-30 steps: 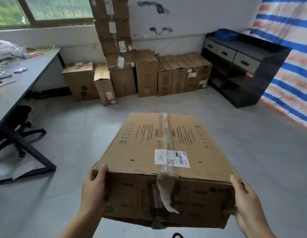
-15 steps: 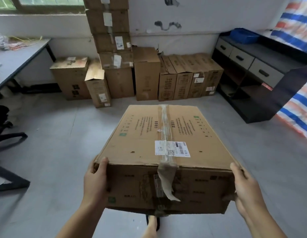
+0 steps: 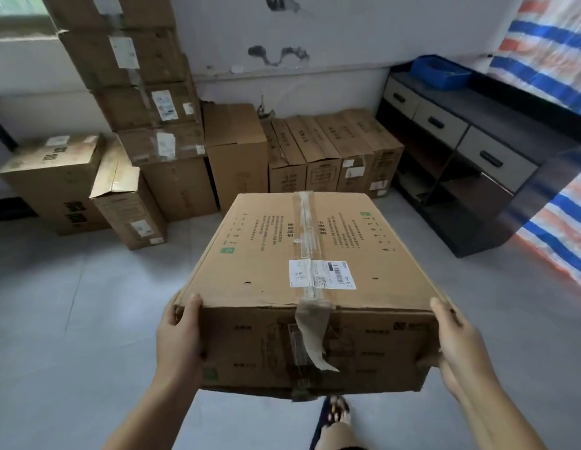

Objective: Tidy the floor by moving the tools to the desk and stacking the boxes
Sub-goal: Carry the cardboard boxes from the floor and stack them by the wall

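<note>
Left hand (image 3: 179,339) and right hand (image 3: 458,349) grip the near corners of the carried box (image 3: 302,287); ahead of them the stacked boxes (image 3: 146,102) loom closer than a second ago; stacking seems near

The big cardboard box (image 3: 302,254) is plain brown, with dark printed lettering, two small green squares on its top and another green mark low on its front. A clear, shiny tape strip (image 3: 307,228) runs along the middle of the top, and a white label (image 3: 321,274) with a black barcode sits across it. The boxes along the wall (image 3: 331,151) are the same brown, several with white stickers. The floor (image 3: 88,303) is pale grey, the wall (image 3: 315,34) off-white with dark smudges. The cabinet (image 3: 461,177) is black with light grey drawer fronts and black handles, and a bright blue tray (image 3: 440,71) rests on it. The tarp (image 3: 548,53) is striped blue, white and orange-red.
</note>
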### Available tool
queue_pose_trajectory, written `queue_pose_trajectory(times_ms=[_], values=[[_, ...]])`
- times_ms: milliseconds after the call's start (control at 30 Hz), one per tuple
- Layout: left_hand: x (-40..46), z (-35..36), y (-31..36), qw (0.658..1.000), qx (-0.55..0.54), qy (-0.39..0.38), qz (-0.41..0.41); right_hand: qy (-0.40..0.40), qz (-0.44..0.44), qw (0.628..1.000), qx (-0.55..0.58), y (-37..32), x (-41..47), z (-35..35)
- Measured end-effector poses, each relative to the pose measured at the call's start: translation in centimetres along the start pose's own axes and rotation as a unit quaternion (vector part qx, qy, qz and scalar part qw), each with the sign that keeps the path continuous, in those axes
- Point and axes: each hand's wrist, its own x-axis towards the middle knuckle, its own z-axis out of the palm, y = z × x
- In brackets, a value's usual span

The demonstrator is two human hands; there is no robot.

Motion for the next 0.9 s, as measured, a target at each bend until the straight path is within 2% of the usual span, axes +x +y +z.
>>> queue_pose_trajectory(times_ms=[233,433,700,900], values=[[10.7,15.4,2.0,1.0,-0.026,0.002,-0.008,-0.003,-0.009,1.0,-0.015,-6.4,17.5,5.1],[19.4,29.3,5.7,0.998,-0.054,0.01,-0.041,-0.026,-0.001,0.999,-0.036,-15.4,33.5,9.2],[31.9,41.5,9.6,0.995,-0.081,0.045,-0.034,-0.067,-0.015,0.997,-0.043,-23.0,49.3,18.6],[45.1,49.7,12.8,0.993,-0.089,0.053,-0.058,-0.059,-0.004,0.998,-0.034,-28.4,61.3,28.7]])
